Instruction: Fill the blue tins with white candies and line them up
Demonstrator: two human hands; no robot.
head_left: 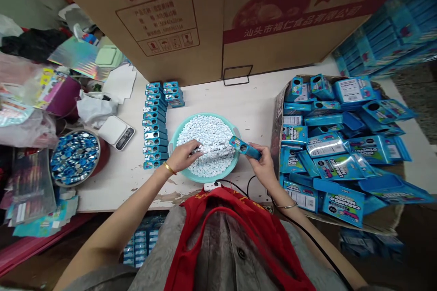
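A turquoise basin (pixel 176 137) full of small white candies (pixel 211 129) stands in front of me. My left hand (pixel 184 157) is at the basin's left side, its fingers curled at the candies; some candies seem to be between fingertips and thumb. On the right, my right hand (pixel 262 163) grips a small blue candy box (pixel 251 150) by its near end. The box is tilted over the basin's right rim, and a dark round hole shows in its upper face. Left of the basin, similar small blue boxes (pixel 155 129) stand in a row, several with white candies at their openings.
A carton (pixel 277 113) heaped with blue packages stands right. A big cardboard box (pixel 208 61) blocks the back. A white scale (pixel 116 132) and a container of blue and silver gems (pixel 97 159) are left. A black cable (pixel 300 225) crosses the table's front edge.
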